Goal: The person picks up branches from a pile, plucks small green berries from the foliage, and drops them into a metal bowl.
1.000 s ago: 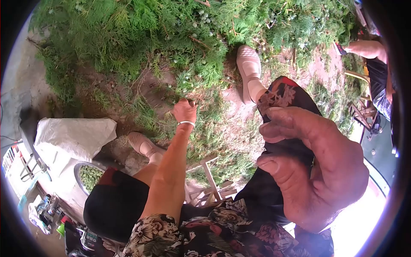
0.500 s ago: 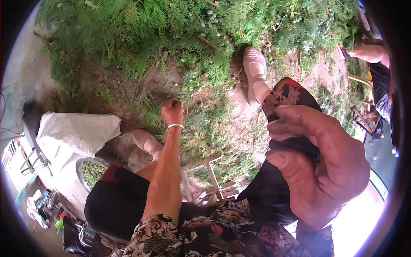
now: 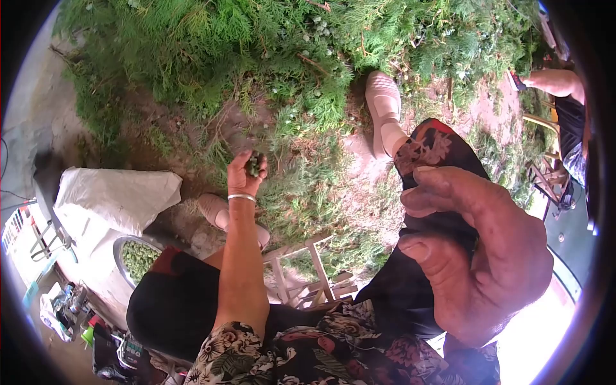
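My left hand (image 3: 242,174), with a pale bangle at its wrist, is turned palm up above the littered ground. Its fingers curl around a small clump of green cones (image 3: 254,164). Close to the camera, my right hand (image 3: 481,250) is raised over my right knee. Its fingers are bent, a gap separates them from the thumb, and I see nothing held in it. Green conifer branches (image 3: 218,58), dotted with small pale cones, lie heaped in front of my feet.
A basin (image 3: 140,258) of green cones stands by my left leg, beside a white sack (image 3: 115,196). A wooden stool frame (image 3: 305,266) is between my legs. Another person's leg (image 3: 555,82) shows at the right edge. Assorted bags and belongings (image 3: 70,308) sit at lower left.
My left hand has moved slightly left and rolled from a closed, palm-down pose to palm up, bringing the green cones into sight. My right hand is nearly still.
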